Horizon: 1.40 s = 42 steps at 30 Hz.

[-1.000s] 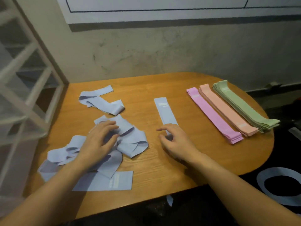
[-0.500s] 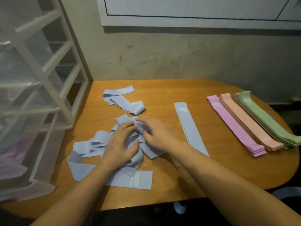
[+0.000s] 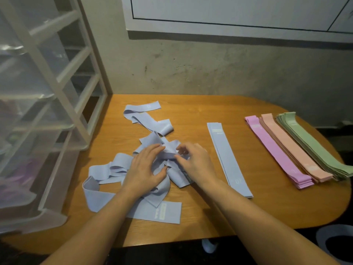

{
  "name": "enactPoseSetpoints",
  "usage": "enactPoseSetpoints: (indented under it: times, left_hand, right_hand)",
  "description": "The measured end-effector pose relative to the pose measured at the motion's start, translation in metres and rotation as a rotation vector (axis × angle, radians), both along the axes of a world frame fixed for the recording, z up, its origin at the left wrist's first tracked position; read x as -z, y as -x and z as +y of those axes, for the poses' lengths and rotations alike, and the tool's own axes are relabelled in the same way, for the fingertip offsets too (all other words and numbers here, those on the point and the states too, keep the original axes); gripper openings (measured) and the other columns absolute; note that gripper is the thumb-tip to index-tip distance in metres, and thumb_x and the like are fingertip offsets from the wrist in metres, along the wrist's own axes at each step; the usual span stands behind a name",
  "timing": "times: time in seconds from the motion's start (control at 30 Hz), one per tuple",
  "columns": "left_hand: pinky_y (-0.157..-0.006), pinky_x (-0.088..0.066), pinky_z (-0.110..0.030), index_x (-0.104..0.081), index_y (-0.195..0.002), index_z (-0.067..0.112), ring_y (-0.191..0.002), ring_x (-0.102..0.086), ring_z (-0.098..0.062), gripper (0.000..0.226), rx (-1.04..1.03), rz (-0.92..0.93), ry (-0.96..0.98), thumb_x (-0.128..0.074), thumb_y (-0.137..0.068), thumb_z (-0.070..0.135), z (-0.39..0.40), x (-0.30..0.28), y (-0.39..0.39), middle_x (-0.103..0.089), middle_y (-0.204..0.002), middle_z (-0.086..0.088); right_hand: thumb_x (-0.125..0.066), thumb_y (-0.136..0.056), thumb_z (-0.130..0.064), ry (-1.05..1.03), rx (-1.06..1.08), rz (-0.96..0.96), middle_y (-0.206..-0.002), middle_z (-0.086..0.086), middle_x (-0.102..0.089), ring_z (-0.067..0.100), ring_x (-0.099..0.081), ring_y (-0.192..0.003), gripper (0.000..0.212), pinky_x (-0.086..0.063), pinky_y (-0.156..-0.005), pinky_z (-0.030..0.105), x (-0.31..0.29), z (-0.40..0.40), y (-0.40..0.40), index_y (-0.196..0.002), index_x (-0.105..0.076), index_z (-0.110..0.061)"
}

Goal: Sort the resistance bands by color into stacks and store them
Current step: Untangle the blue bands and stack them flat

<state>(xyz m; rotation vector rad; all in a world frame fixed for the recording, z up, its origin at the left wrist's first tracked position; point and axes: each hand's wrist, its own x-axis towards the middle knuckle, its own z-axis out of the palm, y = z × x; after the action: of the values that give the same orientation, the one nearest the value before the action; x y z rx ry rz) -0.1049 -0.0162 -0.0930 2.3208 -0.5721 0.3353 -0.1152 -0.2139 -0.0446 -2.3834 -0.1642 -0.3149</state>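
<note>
- The left hand [image 3: 144,170] lies on the tangled blue bands [image 3: 114,167] with its fingers spread and slightly bent, pressing the heap down; it was already there one second ago.
- The right hand [image 3: 194,163] has moved: a second ago it rested beside the flat blue stack [image 3: 228,159], now it is at the middle of the heap and its fingertips [image 3: 179,150] pinch one blue strip near the left hand's fingers.
- I judge this means the next blue band is being pulled free from the heap, to be flattened and laid on the blue stack. The pink stack [image 3: 277,152], the peach stack [image 3: 294,148] and the green stack [image 3: 315,146] lie side by side at the right end of the table [image 3: 238,213] and look finished.
- The bands in the heap are twisted over each other, so one may drag others with it.
- At the far left stands a drawer unit [image 3: 47,111] with clear drawers, probably the place for storing; one more blue piece [image 3: 209,245] shows under the table's front edge.
</note>
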Motion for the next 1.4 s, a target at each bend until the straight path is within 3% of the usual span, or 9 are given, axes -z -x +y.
enactPoseSetpoints:
  times: [0.17, 0.4, 0.53, 0.73, 0.87, 0.97, 1.17, 1.3, 1.4]
  left_hand:
    - [-0.101, -0.042, -0.032, -0.062, -0.126, 0.024, -0.123, -0.051, -0.008, 0.044, 0.015, -0.042, 0.017, -0.061, -0.085, 0.041, 0.001, 0.000, -0.002, -0.058, -0.129, 0.012]
    - [-0.091, -0.039, -0.017, -0.066, -0.116, 0.025, -0.108, -0.046, 0.004, 0.032, 0.022, -0.034, 0.066, -0.064, -0.084, 0.027, 0.002, -0.003, 0.001, -0.056, -0.110, 0.022]
    - [-0.099, -0.038, -0.019, -0.072, -0.108, 0.025, -0.113, -0.054, -0.009, 0.024, 0.048, -0.076, 0.075, -0.070, -0.085, 0.019, 0.002, -0.001, -0.001, -0.062, -0.113, 0.015]
    - [-0.095, -0.046, -0.026, -0.068, -0.113, 0.022, -0.113, -0.055, -0.008, 0.027, 0.018, -0.049, 0.102, -0.070, -0.088, 0.013, 0.002, -0.002, 0.003, -0.061, -0.116, 0.010]
    - [-0.085, -0.050, -0.027, -0.065, -0.111, 0.029, -0.103, -0.058, -0.004, 0.022, 0.013, 0.028, 0.144, -0.058, -0.090, 0.029, 0.003, -0.009, 0.007, -0.061, -0.110, 0.018]
    - [-0.072, -0.054, -0.035, -0.066, -0.099, 0.042, -0.085, -0.065, -0.010, 0.012, -0.032, 0.250, 0.299, -0.062, -0.094, 0.031, 0.000, -0.014, 0.009, -0.069, -0.093, 0.016]
    - [-0.092, -0.054, -0.045, -0.068, -0.101, 0.029, -0.099, -0.067, -0.010, 0.011, 0.007, 0.375, 0.474, -0.061, -0.100, 0.021, -0.022, -0.045, 0.010, -0.072, -0.099, 0.013]
    - [-0.094, -0.053, -0.043, -0.068, -0.104, 0.039, -0.104, -0.066, -0.007, 0.021, 0.082, 0.359, 0.423, -0.059, -0.087, 0.047, -0.043, -0.065, 0.014, -0.071, -0.104, 0.020]
    - [-0.097, -0.051, -0.037, -0.056, -0.129, 0.041, -0.112, -0.062, -0.006, 0.041, 0.214, 0.360, 0.336, -0.066, -0.089, 0.043, -0.062, -0.073, 0.022, -0.067, -0.114, 0.020]
  right_hand:
    - [-0.071, -0.091, -0.023, 0.022, 0.050, 0.021, -0.089, -0.012, -0.063, 0.011, -0.053, -0.091, 0.003, -0.047, -0.087, 0.041, -0.001, -0.012, 0.008, -0.089, -0.069, -0.023]
    - [-0.064, -0.094, -0.036, 0.208, -0.118, 0.048, -0.098, -0.013, -0.061, 0.013, -0.052, -0.097, 0.049, -0.039, -0.086, 0.034, -0.012, -0.011, 0.011, -0.142, -0.051, -0.039]
    - [-0.061, -0.095, -0.045, 0.460, -0.168, -0.007, -0.105, -0.006, -0.061, 0.021, -0.050, -0.105, 0.026, -0.035, -0.083, 0.038, -0.011, -0.003, 0.000, -0.119, -0.069, -0.036]
    - [-0.071, -0.089, -0.044, 0.383, -0.098, -0.149, -0.102, -0.006, -0.060, 0.022, -0.050, -0.102, 0.017, -0.032, -0.080, 0.036, 0.000, -0.013, 0.000, -0.094, -0.079, -0.031]
    - [-0.066, -0.091, -0.039, 0.212, -0.065, -0.157, -0.126, -0.008, -0.062, 0.017, -0.046, -0.126, 0.013, -0.031, -0.098, 0.036, -0.006, -0.028, 0.008, -0.089, -0.075, -0.030]
    - [-0.061, -0.098, -0.029, -0.053, -0.026, -0.059, -0.122, -0.012, -0.066, 0.007, -0.049, -0.131, 0.009, -0.035, -0.105, 0.030, -0.014, -0.041, 0.017, -0.092, -0.066, -0.024]
    - [-0.048, -0.106, -0.011, -0.607, 0.151, 0.101, -0.078, -0.001, -0.058, -0.001, -0.053, -0.063, 0.009, -0.041, -0.059, 0.016, -0.046, -0.053, 0.034, -0.097, -0.051, -0.013]
    - [-0.043, -0.106, -0.009, -0.735, 0.203, 0.157, -0.083, -0.003, -0.064, -0.002, -0.058, -0.063, 0.016, -0.046, -0.059, 0.021, -0.060, -0.062, 0.035, -0.104, -0.058, -0.015]
    - [-0.046, -0.106, -0.012, -0.840, 0.206, 0.180, -0.086, -0.008, -0.068, -0.003, -0.062, -0.065, 0.017, -0.051, -0.058, 0.020, -0.072, -0.064, 0.038, -0.106, -0.062, -0.016]
